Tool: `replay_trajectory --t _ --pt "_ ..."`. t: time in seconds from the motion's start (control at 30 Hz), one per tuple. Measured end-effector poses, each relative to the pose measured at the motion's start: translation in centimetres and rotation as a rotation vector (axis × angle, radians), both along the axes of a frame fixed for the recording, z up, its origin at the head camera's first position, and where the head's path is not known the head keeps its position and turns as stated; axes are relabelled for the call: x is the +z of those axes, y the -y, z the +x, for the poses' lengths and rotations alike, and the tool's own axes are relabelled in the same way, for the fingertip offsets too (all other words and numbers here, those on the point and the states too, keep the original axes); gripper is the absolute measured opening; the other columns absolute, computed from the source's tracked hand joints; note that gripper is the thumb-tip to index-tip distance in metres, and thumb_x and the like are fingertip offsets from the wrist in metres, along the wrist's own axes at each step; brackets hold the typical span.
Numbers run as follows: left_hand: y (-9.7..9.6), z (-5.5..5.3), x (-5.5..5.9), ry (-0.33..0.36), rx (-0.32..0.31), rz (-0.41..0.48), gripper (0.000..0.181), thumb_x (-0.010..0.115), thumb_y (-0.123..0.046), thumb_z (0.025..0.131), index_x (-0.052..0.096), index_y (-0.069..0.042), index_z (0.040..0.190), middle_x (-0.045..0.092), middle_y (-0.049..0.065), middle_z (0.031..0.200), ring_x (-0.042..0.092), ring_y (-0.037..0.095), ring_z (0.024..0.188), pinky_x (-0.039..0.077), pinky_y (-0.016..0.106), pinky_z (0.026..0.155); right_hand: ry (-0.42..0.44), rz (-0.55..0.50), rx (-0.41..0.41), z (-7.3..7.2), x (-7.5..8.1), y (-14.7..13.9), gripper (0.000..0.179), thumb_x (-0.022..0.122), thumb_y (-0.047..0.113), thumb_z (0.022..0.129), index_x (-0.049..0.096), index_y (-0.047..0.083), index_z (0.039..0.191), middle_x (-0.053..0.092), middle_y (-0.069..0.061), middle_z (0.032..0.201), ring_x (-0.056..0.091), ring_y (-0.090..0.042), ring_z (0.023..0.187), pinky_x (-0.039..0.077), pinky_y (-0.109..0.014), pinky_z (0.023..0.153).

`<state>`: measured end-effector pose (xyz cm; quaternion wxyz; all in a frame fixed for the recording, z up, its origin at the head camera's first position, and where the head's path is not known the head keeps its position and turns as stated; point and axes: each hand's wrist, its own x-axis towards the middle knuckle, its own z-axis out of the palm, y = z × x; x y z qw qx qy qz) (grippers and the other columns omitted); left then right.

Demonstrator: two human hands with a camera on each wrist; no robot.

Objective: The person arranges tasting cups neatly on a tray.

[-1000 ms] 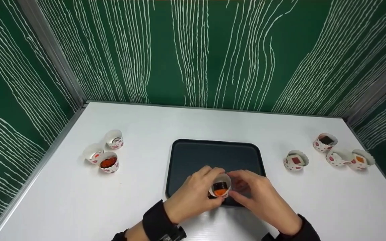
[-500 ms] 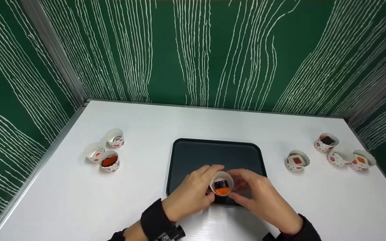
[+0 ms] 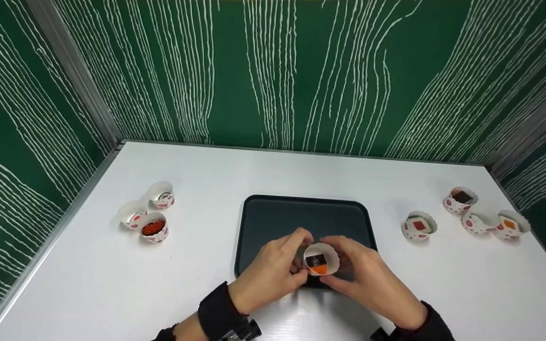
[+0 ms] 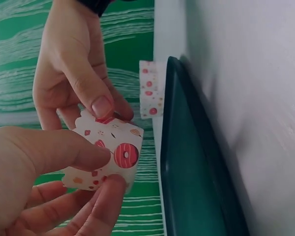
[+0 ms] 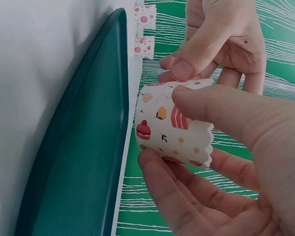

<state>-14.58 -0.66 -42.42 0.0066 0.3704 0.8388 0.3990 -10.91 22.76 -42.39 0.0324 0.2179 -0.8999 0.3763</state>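
Both hands hold one paper baking cup (image 3: 332, 258) above the near part of the dark tray (image 3: 296, 215). The cup is white with printed sweets and a scalloped rim, and its opening faces the head camera. Inside lies a small black-and-orange piece that looks like sushi (image 3: 318, 265). My left hand (image 3: 273, 267) has thumb and fingertips on the cup's left side. On the opposite side, my right hand (image 3: 365, 265) curls thumb and fingers round the wall (image 5: 172, 123). In the left wrist view, the left thumb presses beside a printed doughnut on the cup (image 4: 125, 155).
At the left of the white table (image 3: 197, 265) stand three similar cups, one with a red-topped piece (image 3: 153, 227). Several more are at the right, including one with a white-and-red piece (image 3: 419, 226) and one with a dark piece (image 3: 461, 196). A green patterned wall (image 3: 230, 94) borders the back.
The cup has shifted a little to the right and turned slightly between the hands. The left fingers have changed their place on it, while the right hand stays nearly still.
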Motion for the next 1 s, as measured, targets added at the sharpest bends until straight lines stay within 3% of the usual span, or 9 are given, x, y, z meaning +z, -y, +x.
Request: replay_trajectory --t 0.1,0.37,0.53,0.77,1.0 --pt "-0.1 0.1 0.1 -0.004 0.012 -0.002 0.038 0.081 -0.001 0.092 0.058 -0.009 0.121 0.073 0.006 0.107 0.07 0.005 0.085 0.052 0.012 0.073 -0.004 0.005 -0.002 0.0 0.0 0.0 0.061 0.09 0.016 0.089 0.061 0.012 0.142 0.071 -0.002 0.128 0.074 -0.016 0.107 0.063 -0.024 0.084" --pt "-0.2 0.3 -0.2 -0.057 0.018 0.019 0.031 0.08 -0.003 0.093 0.06 -0.007 0.116 0.069 0.005 0.104 0.068 0.012 0.087 0.048 0.012 0.074 -0.111 0.062 0.002 -0.1 -0.2 0.0 0.064 0.09 0.018 0.089 0.059 0.016 0.144 0.07 0.0 0.133 0.071 -0.015 0.113 0.062 -0.031 0.087" --pt "-0.2 0.6 -0.7 -0.068 -0.005 0.022 0.023 0.076 -0.003 0.097 0.063 -0.007 0.115 0.066 0.006 0.107 0.068 0.013 0.09 0.05 0.012 0.078 -0.104 0.08 -0.004 0.1 -0.6 0.2 0.064 0.092 0.017 0.087 0.059 0.016 0.142 0.068 0.002 0.129 0.069 -0.014 0.112 0.06 -0.035 0.089" --pt "-0.3 0.7 -1.0 -0.109 -0.018 0.025 0.017 0.074 -0.002 0.097 0.066 -0.007 0.111 0.066 0.007 0.107 0.065 0.011 0.085 0.048 0.008 0.076 -0.068 0.118 -0.008 0.1 -0.9 0.6 0.057 0.09 0.022 0.089 0.059 0.025 0.138 0.066 0.004 0.127 0.065 -0.01 0.107 0.058 -0.031 0.085" --pt "0.1 0.5 -0.2 -0.066 -0.035 0.03 0.012 0.074 -0.001 0.097 0.07 -0.006 0.107 0.069 0.008 0.101 0.065 0.008 0.084 0.051 0.009 0.076 -0.035 0.127 -0.007 -0.2 -0.8 0.9 0.054 0.088 0.017 0.089 0.059 0.023 0.135 0.065 0.003 0.123 0.063 -0.009 0.102 0.056 -0.029 0.082"
